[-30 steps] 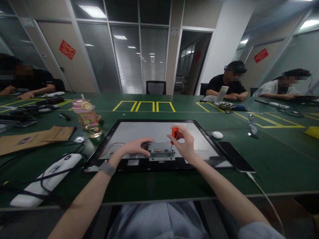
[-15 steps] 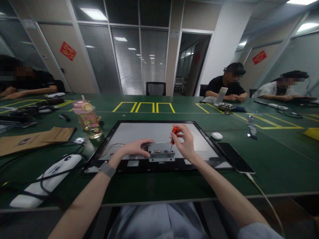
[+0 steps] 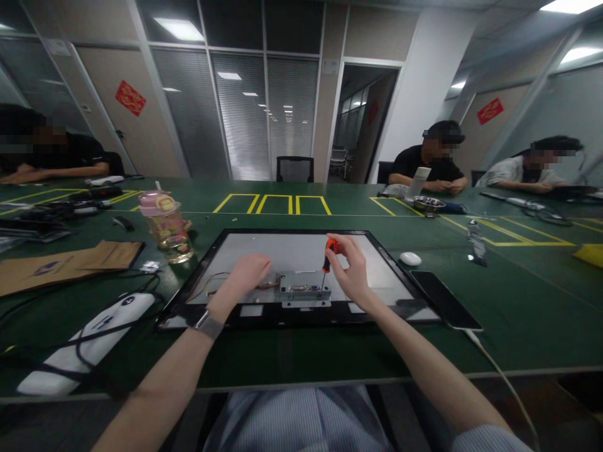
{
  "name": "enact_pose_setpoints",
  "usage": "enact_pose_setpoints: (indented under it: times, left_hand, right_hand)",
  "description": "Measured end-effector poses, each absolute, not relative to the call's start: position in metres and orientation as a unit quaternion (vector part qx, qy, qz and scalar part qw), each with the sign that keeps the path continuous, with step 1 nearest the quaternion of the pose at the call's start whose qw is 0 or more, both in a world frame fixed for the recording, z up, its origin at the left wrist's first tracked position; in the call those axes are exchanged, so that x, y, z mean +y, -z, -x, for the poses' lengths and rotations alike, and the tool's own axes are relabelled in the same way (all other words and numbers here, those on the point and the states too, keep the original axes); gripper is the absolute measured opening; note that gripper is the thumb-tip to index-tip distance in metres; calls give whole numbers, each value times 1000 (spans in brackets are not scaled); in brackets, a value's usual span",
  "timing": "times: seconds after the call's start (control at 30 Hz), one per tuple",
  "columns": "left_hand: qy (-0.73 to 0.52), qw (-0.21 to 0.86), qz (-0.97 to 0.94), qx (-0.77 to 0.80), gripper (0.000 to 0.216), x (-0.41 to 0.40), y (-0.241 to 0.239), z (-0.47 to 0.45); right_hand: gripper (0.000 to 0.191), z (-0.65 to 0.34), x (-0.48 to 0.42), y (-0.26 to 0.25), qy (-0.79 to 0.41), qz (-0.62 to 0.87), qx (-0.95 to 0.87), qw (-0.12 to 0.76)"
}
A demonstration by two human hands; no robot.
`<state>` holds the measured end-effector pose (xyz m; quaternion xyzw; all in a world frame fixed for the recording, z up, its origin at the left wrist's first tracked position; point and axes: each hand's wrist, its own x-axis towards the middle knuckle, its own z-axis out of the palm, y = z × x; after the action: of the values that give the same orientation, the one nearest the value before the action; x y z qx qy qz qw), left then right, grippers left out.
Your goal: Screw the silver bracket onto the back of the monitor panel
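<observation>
My right hand (image 3: 351, 271) grips an orange-and-black screwdriver (image 3: 330, 251) near its handle. The screwdriver is upright, its thin shaft reaching down to the right end of a metal bracket (image 3: 306, 302) with video ports. That bracket sits at the near edge of a flat display panel (image 3: 301, 248) with a black frame, lying on the table. My left hand (image 3: 249, 274), slightly blurred, hovers left of the bracket above the panel with fingers curled in; whether anything is in them is hidden. Thin wires (image 3: 268, 285) run left from the bracket, partly behind that hand.
A phone (image 3: 445, 298) on a cable and a white case (image 3: 409, 258) lie right of the panel. To the left stand a pink-lidded bottle (image 3: 167, 229), a brown paper bag (image 3: 61, 267) and a white power strip (image 3: 89, 345) with black cables. Several people sit across the green table (image 3: 277, 358).
My left hand has let go of the bracket's left end, moved left and up, and curled its fingers. My right hand and the screwdriver stay nearly in place.
</observation>
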<state>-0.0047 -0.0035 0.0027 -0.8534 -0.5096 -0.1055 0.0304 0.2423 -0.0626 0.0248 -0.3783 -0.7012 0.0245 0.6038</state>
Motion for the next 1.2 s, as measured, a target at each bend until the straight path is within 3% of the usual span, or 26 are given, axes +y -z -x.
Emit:
enact_pose_setpoints:
  times: [0.1, 0.27, 0.5, 0.67, 0.83, 1.03, 1.2]
  left_hand:
    - [46, 143, 863, -482, 24, -9, -1, 1]
    - [0, 197, 850, -489, 20, -18, 3, -12]
    - [-7, 223, 851, -475, 17, -22, 8, -22]
    - [0, 234, 855, -463, 16, -21, 12, -24]
    - [3, 237, 855, -462, 15, -19, 14, -24]
    - [9, 241, 856, -458, 14, -19, 15, -23]
    - [12, 236, 855, -462, 13, -19, 14, -23]
  right_hand:
    - [25, -242, -63, -26, -19, 386, -688, 614]
    - [30, -244, -61, -25, -109, 348, -704, 609]
    - [26, -242, -62, -27, -36, 388, -692, 608]
    - [31, -242, -62, -27, -101, 352, -707, 606]
    - [25, -243, -62, -27, -40, 385, -692, 609]
    - [28, -241, -63, -28, -92, 344, -710, 608]
    - [18, -240, -63, -27, -92, 345, -677, 643]
